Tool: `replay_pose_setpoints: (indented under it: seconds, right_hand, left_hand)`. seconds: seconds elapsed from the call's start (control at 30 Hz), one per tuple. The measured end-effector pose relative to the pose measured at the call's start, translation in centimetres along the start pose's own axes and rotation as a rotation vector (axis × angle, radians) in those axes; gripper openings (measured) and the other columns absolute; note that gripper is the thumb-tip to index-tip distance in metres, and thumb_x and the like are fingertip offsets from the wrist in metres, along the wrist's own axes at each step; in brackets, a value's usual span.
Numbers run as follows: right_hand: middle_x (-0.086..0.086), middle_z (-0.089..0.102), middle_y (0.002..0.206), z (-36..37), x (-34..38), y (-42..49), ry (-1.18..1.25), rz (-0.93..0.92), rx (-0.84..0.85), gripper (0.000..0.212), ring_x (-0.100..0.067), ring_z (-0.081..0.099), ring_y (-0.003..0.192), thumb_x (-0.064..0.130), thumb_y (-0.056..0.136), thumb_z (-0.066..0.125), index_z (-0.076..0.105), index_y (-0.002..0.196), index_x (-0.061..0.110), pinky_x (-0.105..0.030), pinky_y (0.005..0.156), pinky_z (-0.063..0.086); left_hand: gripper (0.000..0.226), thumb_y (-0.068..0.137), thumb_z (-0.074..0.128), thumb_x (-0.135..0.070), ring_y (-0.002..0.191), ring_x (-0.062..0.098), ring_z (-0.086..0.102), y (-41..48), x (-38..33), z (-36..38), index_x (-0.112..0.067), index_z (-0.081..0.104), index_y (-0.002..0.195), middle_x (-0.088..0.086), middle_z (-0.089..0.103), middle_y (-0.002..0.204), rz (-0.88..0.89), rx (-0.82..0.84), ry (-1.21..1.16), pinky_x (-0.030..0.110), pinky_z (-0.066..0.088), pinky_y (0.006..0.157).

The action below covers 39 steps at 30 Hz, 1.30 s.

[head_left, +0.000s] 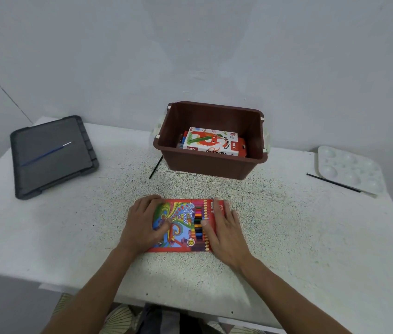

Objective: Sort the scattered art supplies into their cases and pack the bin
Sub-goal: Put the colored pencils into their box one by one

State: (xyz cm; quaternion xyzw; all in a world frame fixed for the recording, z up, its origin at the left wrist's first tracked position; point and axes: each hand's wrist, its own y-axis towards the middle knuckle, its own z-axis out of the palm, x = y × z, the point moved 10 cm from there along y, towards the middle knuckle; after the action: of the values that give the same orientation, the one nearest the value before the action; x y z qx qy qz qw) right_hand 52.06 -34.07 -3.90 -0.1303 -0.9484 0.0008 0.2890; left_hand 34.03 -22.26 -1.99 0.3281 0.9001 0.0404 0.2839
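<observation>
A red colour pencil box lies flat on the white table in front of me, its window showing a row of pencils. My left hand rests on its left end with the thumb lying across the printed top. My right hand lies flat on the right end, fingers straight, thumb by the window. Behind it stands the brown bin, open, with an oil pastels box lying on top of other packs inside.
A grey bin lid lies at the far left with a blue paintbrush on it. A black brush lies just left of the bin. At the right edge sits a white palette with another black brush beside it.
</observation>
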Motion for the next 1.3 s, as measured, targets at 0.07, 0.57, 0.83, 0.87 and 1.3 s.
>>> replay_pose_setpoints:
  seconds: [0.07,0.57,0.83,0.87,1.3]
  right_hand:
    - [0.004,0.001,0.165,-0.3,0.0,-0.1,0.016,-0.010,-0.004,0.085,-0.010,-0.015,0.149,0.075,0.089,0.001,-0.008,0.156,0.025,-0.029,0.118,-0.012]
    - [0.008,-0.004,0.164,-0.4,-0.4,-2.0,0.027,-0.008,-0.031,0.080,-0.009,-0.018,0.149,0.077,0.088,0.003,-0.018,0.153,0.035,-0.032,0.120,-0.011]
    - [0.005,-0.005,0.165,0.1,0.1,-3.1,-0.052,-0.041,-0.021,0.080,-0.013,-0.022,0.148,0.077,0.089,0.003,-0.027,0.149,0.033,-0.033,0.120,-0.012]
    - [0.005,-0.008,0.165,0.2,0.5,-3.0,-0.071,-0.048,-0.024,0.080,-0.012,-0.023,0.148,0.077,0.090,0.003,-0.028,0.149,0.033,-0.034,0.121,-0.011]
    - [0.005,-0.010,0.164,0.3,0.5,-4.8,-0.114,-0.083,-0.017,0.080,-0.016,-0.022,0.149,0.074,0.093,0.007,-0.028,0.150,0.029,-0.038,0.121,-0.009]
  left_hand:
    - [0.056,0.079,0.053,-0.056,0.114,0.017,0.051,0.1,0.0,0.0,-0.018,0.060,0.120,-0.001,0.058,0.125,0.001,-0.001,-0.001,0.037,0.042,0.095]
    - [0.056,0.082,0.052,-0.056,0.117,0.017,0.051,0.2,0.0,-0.2,-0.017,0.060,0.121,-0.001,0.057,0.127,-0.006,-0.006,-0.003,0.045,0.047,0.093]
    - [0.093,0.083,0.030,-0.082,0.152,0.016,-0.002,-2.0,-0.8,2.3,-0.022,0.028,0.154,-0.004,0.008,0.165,0.072,0.188,0.139,0.041,0.008,0.115]
    - [0.094,0.083,0.028,-0.083,0.152,0.017,-0.001,-1.9,-0.8,2.2,-0.021,0.029,0.154,-0.003,0.010,0.165,0.071,0.186,0.148,0.041,0.009,0.115]
    - [0.091,0.082,0.031,-0.082,0.151,0.019,0.005,-1.8,-1.0,1.9,-0.023,0.031,0.152,-0.003,0.016,0.163,0.073,0.179,0.145,0.042,0.012,0.114]
